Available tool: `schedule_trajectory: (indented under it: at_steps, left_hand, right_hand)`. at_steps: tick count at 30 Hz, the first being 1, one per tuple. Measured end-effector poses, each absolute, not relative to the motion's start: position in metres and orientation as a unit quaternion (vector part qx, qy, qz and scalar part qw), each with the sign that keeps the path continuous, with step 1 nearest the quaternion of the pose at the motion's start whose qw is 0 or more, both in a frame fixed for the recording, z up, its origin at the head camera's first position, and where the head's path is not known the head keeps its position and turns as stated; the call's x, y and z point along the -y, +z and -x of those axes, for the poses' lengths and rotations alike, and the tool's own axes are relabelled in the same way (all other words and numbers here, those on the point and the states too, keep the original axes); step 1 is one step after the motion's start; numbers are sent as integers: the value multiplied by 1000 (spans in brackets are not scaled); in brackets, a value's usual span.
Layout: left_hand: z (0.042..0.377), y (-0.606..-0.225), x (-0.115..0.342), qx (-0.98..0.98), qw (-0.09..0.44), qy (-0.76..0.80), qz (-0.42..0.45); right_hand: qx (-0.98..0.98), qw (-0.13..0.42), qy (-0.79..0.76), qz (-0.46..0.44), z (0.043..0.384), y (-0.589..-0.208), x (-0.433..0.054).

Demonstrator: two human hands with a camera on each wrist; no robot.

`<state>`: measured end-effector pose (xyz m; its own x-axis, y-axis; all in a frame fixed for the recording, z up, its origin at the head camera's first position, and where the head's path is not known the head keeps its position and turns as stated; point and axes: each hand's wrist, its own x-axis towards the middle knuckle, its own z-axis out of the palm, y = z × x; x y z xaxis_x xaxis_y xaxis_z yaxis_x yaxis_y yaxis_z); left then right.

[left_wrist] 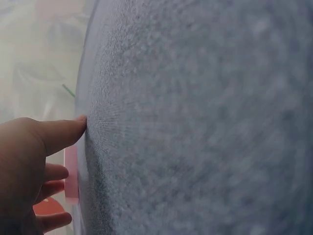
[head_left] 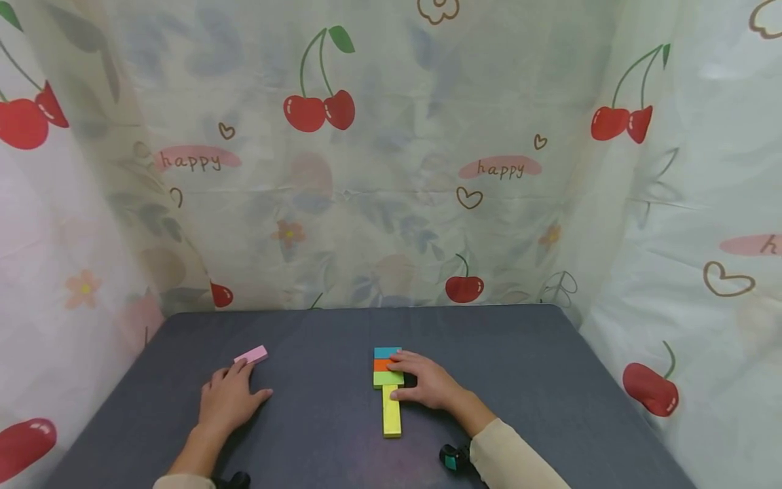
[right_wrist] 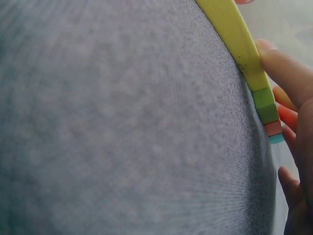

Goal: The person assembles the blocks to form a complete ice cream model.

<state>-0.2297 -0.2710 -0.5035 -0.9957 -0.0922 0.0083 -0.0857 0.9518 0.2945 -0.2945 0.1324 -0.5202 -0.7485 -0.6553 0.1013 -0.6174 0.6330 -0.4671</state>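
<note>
A pink block [head_left: 252,354] lies at a slant on the left of the dark table. Fingertips of my left hand [head_left: 229,401] are at its near edge, thumb spread wide; in the left wrist view the pink block [left_wrist: 71,175] shows beside the fingers. Near the middle, blue [head_left: 386,352], orange [head_left: 381,365] and green [head_left: 387,379] blocks lie crosswise in a row, and a long yellow block [head_left: 392,418] points toward me from the green one. Over their right side rests my right hand [head_left: 430,384], its fingers on the orange and blue blocks and its thumb touching the yellow.
The dark grey cloth-covered table [head_left: 318,448] is enclosed by a pale curtain [head_left: 379,170] printed with cherries. A black wrist device [head_left: 453,459] sits beside the right sleeve [head_left: 513,455], and another dark one [head_left: 237,481] by the left wrist.
</note>
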Motion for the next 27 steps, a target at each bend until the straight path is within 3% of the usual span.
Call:
schedule_trajectory:
  at_steps: [7, 16, 27]
  left_hand:
    - [230, -500, 273, 989, 31, -139, -47]
    - [236, -498, 276, 989, 1, -140, -51]
    - [243, -500, 259, 990, 13, -140, -23]
  right_hand:
    - [-903, 42, -244, 350, 294, -520, -132]
    - [-903, 39, -246, 350, 295, -521, -133]
    - [-904, 46, -247, 346, 295, -520, -132]
